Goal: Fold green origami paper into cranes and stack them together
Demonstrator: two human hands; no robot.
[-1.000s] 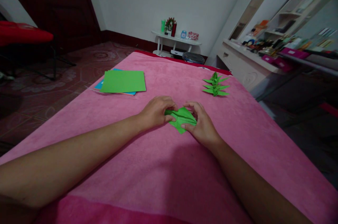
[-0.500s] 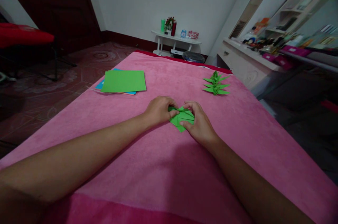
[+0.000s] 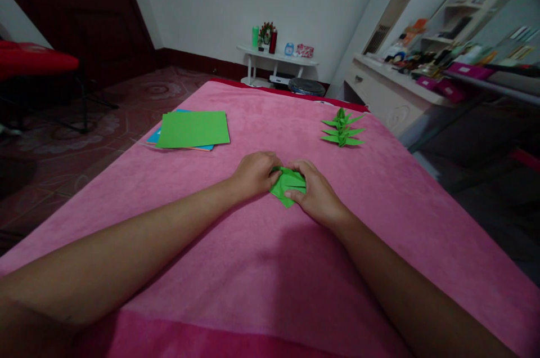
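A partly folded piece of green paper [image 3: 286, 186] lies on the pink cloth, with creases and a slit-like gap between its layers. My left hand [image 3: 256, 173] grips its left edge, the thumb pressed on top. From the right, my right hand [image 3: 314, 190] holds it between the thumb in front and the fingers behind; its right end is hidden in that hand. Beyond and to the right stand several folded green paper cranes [image 3: 342, 130] in a row. A stack of paper sheets [image 3: 194, 129], green on top and blue beneath, rests at the far left.
The pink cloth [image 3: 236, 256] covers the table. Behind it stands a small white shelf [image 3: 276, 57] bearing bottles, a plant and a clock. A cluttered white dresser [image 3: 392, 82] runs along the right, and a red chair [image 3: 36, 59] is at the left.
The view has shifted slightly. My left thumb has drawn back toward the paper's left edge, and the raised flap along its far edge now looks flatter. Both hands keep hold.
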